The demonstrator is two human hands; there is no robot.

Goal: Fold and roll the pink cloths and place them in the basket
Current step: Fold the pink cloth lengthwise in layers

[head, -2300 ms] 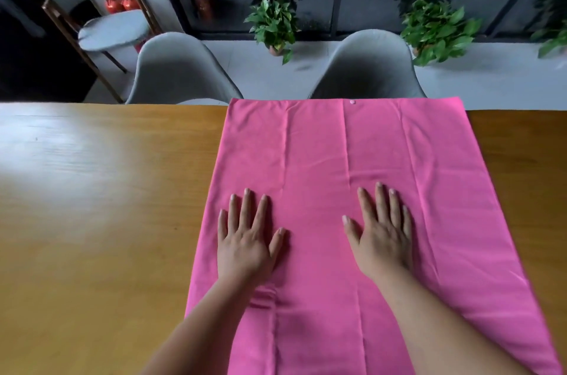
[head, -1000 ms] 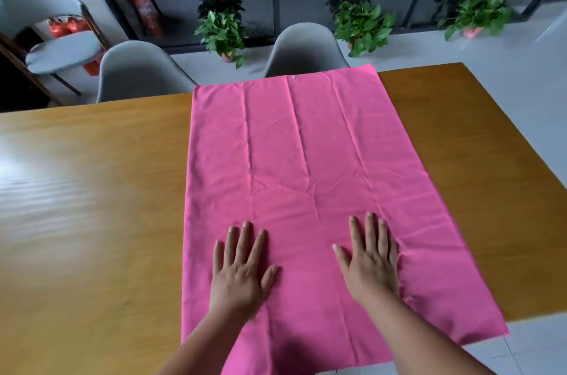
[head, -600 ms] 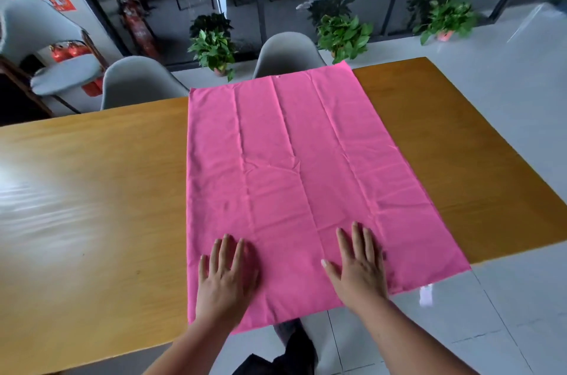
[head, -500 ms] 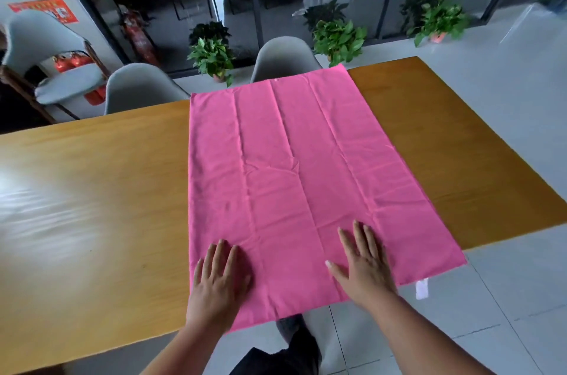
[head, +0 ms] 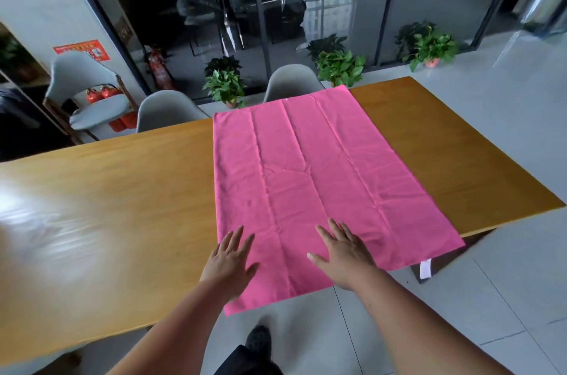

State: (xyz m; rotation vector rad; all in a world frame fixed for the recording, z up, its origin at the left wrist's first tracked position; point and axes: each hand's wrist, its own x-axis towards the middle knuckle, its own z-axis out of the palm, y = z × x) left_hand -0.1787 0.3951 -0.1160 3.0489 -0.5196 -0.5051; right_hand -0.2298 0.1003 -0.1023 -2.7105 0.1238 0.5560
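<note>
One large pink cloth (head: 310,178) lies spread flat across the wooden table (head: 107,206), running from the far edge to the near edge, where its end hangs slightly over. A small white tag (head: 425,268) dangles from its near right corner. My left hand (head: 230,264) rests flat, fingers apart, at the cloth's near left edge. Flat on the cloth's near middle lies my right hand (head: 343,252), fingers spread. Neither hand holds anything. No basket is in view.
Two grey chairs (head: 167,112) (head: 293,81) stand at the table's far side, a third chair (head: 89,92) at the far left. Potted plants (head: 225,87) line a glass wall behind. Grey floor lies to the right and below the near table edge.
Both hands have slid along the cloth toward its near end, smoothing it. The left hand has shifted out to the cloth's left edge. The view has pulled back and risen.
</note>
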